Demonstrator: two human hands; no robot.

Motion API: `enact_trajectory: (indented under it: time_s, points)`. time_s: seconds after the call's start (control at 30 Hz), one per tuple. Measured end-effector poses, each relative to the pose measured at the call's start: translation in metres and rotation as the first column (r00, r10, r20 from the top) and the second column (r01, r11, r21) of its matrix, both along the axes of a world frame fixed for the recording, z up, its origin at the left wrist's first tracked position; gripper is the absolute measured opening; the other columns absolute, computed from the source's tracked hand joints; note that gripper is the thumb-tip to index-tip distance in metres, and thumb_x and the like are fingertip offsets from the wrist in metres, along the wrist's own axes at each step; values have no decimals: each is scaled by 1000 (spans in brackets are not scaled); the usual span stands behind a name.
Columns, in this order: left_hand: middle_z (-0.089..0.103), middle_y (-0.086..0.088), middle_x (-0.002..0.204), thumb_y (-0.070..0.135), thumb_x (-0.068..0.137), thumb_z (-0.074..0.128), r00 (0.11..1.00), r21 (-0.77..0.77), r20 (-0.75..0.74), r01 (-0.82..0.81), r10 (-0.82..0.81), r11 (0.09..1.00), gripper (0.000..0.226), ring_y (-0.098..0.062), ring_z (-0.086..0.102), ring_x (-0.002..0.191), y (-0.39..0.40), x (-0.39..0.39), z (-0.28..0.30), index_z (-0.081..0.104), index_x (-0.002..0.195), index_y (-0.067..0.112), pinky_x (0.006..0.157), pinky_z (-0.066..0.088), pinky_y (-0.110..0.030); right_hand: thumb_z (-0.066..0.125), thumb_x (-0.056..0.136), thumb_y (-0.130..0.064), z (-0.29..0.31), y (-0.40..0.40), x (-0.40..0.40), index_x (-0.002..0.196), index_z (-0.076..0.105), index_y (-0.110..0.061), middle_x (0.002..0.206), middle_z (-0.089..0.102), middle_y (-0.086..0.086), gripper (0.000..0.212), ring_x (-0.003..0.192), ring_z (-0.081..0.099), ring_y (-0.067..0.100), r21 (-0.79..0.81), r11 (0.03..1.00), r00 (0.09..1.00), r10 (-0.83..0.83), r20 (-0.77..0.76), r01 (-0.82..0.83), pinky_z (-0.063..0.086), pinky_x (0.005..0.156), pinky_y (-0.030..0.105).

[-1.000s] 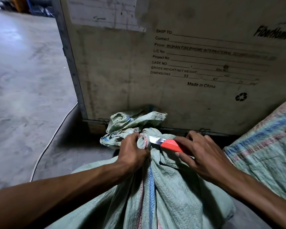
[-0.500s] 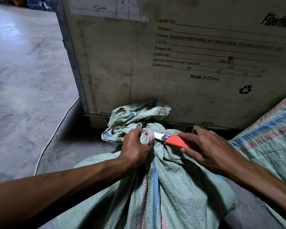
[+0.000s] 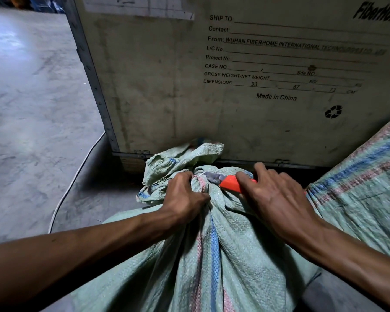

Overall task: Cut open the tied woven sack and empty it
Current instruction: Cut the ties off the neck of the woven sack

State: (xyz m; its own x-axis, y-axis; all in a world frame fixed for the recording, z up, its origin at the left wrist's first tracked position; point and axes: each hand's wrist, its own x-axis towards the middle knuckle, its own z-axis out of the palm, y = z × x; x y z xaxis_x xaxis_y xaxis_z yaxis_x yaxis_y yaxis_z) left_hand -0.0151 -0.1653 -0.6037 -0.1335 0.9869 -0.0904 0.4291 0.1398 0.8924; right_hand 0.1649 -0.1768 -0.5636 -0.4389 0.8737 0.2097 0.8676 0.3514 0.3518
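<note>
A pale green woven sack (image 3: 230, 262) with blue and pink stripes stands in front of me, its neck bunched and bound by a thin white tie (image 3: 202, 175). My left hand (image 3: 185, 194) is clenched around the neck just below the tie. My right hand (image 3: 277, 199) grips an orange utility knife (image 3: 232, 183). Its grey blade rests against the neck at the tie, right beside my left fingers. The sack's loose mouth (image 3: 180, 161) flops out beyond the tie.
A large dirty shipping crate (image 3: 212, 97) with printed labels stands directly behind the sack. A second striped woven sack (image 3: 365, 188) lies at the right. Grey concrete floor (image 3: 32, 109) spreads to the left, crossed by a white cable (image 3: 77, 176).
The knife blade has slid further left into the tie at the sack's neck, close to my left fingers. My left hand keeps its grip.
</note>
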Motion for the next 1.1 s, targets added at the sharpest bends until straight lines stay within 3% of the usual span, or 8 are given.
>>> enact_trajectory:
  time_s: [0.17, 0.37, 0.57, 0.7, 0.83, 0.9, 1.0, 1.1]
  points:
    - [71, -12, 66, 6, 65, 77, 987, -146, 148, -40, 62, 988, 34, -14, 58, 40, 7, 2, 0, 63, 95, -2, 38, 47, -24, 79, 61, -11, -1, -1, -6, 92, 58, -14, 74, 51, 9, 37, 43, 50, 25, 16, 1000, 1000, -25, 5, 25, 22, 46, 30]
    - [72, -14, 75, 21, 70, 66, 976, -199, 186, -77, 115, 977, 29, -21, 59, 57, 21, 2, -5, 70, 87, -2, 56, 47, -27, 75, 53, -2, 1, 8, -24, 85, 62, -10, 75, 56, 11, 35, 40, 51, 26, 39, 999, 999, -40, 37, 38, 20, 42, 29]
    - [64, -8, 67, 29, 72, 68, 991, -287, 99, -57, 89, 956, 28, -19, 54, 50, 35, -8, 4, 65, 87, 5, 49, 42, -22, 62, 76, -5, 3, 15, -15, 105, 56, -11, 89, 55, 12, 30, 52, 58, 28, 19, 999, 999, -46, 27, 46, 19, 41, 30]
    - [73, -16, 86, 35, 64, 67, 987, -281, 141, -35, 77, 959, 49, -29, 67, 69, 34, -2, -4, 64, 99, 1, 61, 55, -36, 38, 92, -5, 0, 18, -23, 122, 40, -10, 115, 46, 15, 31, 80, 65, 32, -37, 999, 1000, -14, 1, 14, 12, 42, 31]
    - [72, -11, 74, 31, 69, 71, 996, -219, 53, -56, 70, 974, 25, -22, 65, 59, 43, -9, -2, 66, 78, 7, 52, 54, -22, 64, 76, -11, -2, 23, -16, 104, 59, -13, 91, 59, 11, 28, 49, 61, 26, 13, 999, 997, -38, 74, 37, 1, 41, 26]
    - [72, -12, 76, 37, 70, 69, 996, -192, 38, -69, 77, 979, 31, -22, 63, 58, 47, -16, -5, 68, 78, 6, 54, 52, -26, 62, 80, -15, -3, 18, -15, 111, 57, -14, 95, 58, 11, 31, 53, 63, 26, -27, 1000, 996, -12, 93, 15, 10, 39, 25]
    - [68, -12, 73, 40, 67, 66, 997, -232, -8, -70, 70, 970, 36, -24, 60, 60, 40, -31, -16, 65, 74, 5, 56, 49, -26, 44, 95, -26, 23, 34, 9, 124, 42, -11, 114, 48, 16, 33, 85, 64, 37, 23, 998, 994, -61, -87, 63, 34, 59, 36]
    - [63, -5, 61, 24, 71, 74, 995, -258, -90, 11, -35, 966, 17, -16, 53, 48, 28, -38, -24, 63, 68, 10, 48, 40, -19, 49, 90, -34, 57, 73, 53, 115, 53, -11, 101, 54, 24, 34, 82, 60, 44, 127, 981, 916, -87, -392, 148, 43, 66, 40]
